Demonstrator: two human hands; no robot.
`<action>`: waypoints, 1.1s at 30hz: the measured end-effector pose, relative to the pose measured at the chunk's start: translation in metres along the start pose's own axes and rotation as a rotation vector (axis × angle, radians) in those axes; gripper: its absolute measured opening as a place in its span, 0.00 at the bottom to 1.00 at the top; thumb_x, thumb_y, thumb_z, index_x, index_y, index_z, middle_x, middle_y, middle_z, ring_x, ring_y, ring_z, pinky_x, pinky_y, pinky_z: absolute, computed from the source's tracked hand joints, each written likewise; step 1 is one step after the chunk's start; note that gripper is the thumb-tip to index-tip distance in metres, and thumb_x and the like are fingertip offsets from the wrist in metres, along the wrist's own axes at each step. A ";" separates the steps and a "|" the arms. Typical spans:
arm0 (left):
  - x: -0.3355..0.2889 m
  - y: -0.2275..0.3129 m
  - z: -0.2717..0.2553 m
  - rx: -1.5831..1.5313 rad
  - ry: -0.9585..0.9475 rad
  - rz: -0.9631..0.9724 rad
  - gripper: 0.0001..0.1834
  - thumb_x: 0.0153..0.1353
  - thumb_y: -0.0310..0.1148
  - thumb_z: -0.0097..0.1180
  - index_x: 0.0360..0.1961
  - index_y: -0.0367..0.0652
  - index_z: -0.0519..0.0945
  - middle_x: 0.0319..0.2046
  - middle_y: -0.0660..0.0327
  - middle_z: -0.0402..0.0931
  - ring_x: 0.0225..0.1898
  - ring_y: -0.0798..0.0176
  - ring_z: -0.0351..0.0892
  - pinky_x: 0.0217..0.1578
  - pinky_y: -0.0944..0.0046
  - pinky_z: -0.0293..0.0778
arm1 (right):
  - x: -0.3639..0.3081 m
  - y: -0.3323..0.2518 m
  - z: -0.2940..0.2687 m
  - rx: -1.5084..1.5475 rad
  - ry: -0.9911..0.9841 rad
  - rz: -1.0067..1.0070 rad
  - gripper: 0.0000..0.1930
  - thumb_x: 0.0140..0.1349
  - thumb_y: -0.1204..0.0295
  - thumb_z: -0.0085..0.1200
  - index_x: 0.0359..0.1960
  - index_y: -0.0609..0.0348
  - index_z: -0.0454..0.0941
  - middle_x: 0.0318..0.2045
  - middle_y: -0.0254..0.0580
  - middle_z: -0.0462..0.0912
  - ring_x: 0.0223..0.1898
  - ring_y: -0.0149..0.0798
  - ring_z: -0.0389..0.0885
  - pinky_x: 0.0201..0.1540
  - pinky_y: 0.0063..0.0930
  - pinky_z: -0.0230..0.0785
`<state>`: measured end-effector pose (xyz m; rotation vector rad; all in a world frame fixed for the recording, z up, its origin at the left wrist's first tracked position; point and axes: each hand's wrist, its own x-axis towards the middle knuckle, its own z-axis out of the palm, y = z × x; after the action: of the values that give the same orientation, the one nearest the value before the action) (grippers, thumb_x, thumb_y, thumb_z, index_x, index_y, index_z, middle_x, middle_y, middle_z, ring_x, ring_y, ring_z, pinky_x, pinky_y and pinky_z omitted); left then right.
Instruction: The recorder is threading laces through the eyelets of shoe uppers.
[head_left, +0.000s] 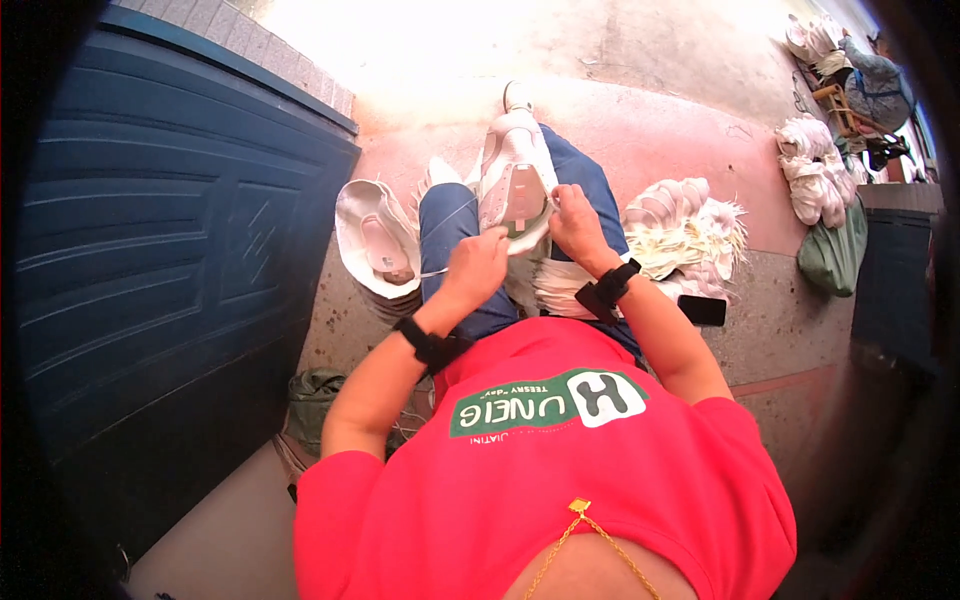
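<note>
A white shoe upper (513, 140) stands between my knees, its open side facing me and a pinkish insole showing inside. My left hand (478, 265) is closed at its near left edge, fingertips pinched together. On the right edge of the same upper, my right hand (580, 222) pinches with thumb and finger. A thin white thread runs near my left hand and across my left knee; where it ends I cannot make out. Any needle or small tool in my fingers is too small to see.
A stack of white uppers (375, 240) stands left of my left leg, beside a dark blue door (170, 200). Right of me lie bundled white shoe pieces (685, 225) and a black phone (702, 310). Farther right are a green sack (835, 250) and another person (880, 90).
</note>
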<state>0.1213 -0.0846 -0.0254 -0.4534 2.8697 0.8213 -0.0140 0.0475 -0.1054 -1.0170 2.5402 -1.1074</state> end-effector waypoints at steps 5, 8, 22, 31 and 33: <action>0.047 -0.029 0.087 -1.952 -0.131 -0.969 0.14 0.60 0.30 0.36 0.46 0.34 0.60 0.37 0.49 0.67 0.31 0.55 0.74 0.23 0.68 0.74 | 0.001 -0.004 0.004 -0.012 -0.058 0.031 0.13 0.45 0.81 0.44 0.36 0.62 0.65 0.33 0.54 0.69 0.36 0.54 0.71 0.38 0.41 0.65; 0.058 -0.009 0.092 -2.057 0.066 -0.979 0.13 0.60 0.28 0.35 0.45 0.34 0.59 0.38 0.48 0.65 0.37 0.51 0.72 0.32 0.59 0.74 | 0.003 0.006 0.002 0.006 -0.059 0.016 0.13 0.47 0.80 0.44 0.37 0.63 0.65 0.32 0.53 0.70 0.35 0.53 0.73 0.37 0.38 0.66; 0.032 -0.008 0.061 -1.715 -0.196 -0.857 0.11 0.58 0.38 0.47 0.36 0.41 0.69 0.26 0.60 0.72 0.25 0.63 0.75 0.22 0.68 0.71 | 0.003 0.002 0.000 0.112 -0.109 0.031 0.12 0.46 0.79 0.46 0.35 0.62 0.67 0.31 0.52 0.71 0.33 0.51 0.73 0.36 0.35 0.67; 0.048 -0.020 0.025 0.061 0.042 -0.272 0.15 0.50 0.40 0.53 0.30 0.36 0.71 0.26 0.43 0.74 0.28 0.44 0.76 0.29 0.50 0.71 | 0.001 -0.002 0.009 0.004 -0.006 -0.054 0.12 0.46 0.79 0.47 0.35 0.62 0.67 0.30 0.51 0.70 0.34 0.52 0.71 0.36 0.38 0.65; 0.056 -0.022 0.048 0.064 0.054 -0.276 0.14 0.51 0.38 0.50 0.29 0.35 0.71 0.24 0.43 0.74 0.28 0.43 0.75 0.29 0.50 0.71 | 0.003 -0.002 0.008 0.006 -0.015 -0.030 0.13 0.45 0.80 0.46 0.35 0.63 0.67 0.31 0.52 0.69 0.34 0.52 0.71 0.36 0.38 0.65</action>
<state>0.0765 -0.0911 -0.0877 -0.8521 2.7819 0.6771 -0.0115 0.0403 -0.1094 -1.0612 2.5159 -1.1106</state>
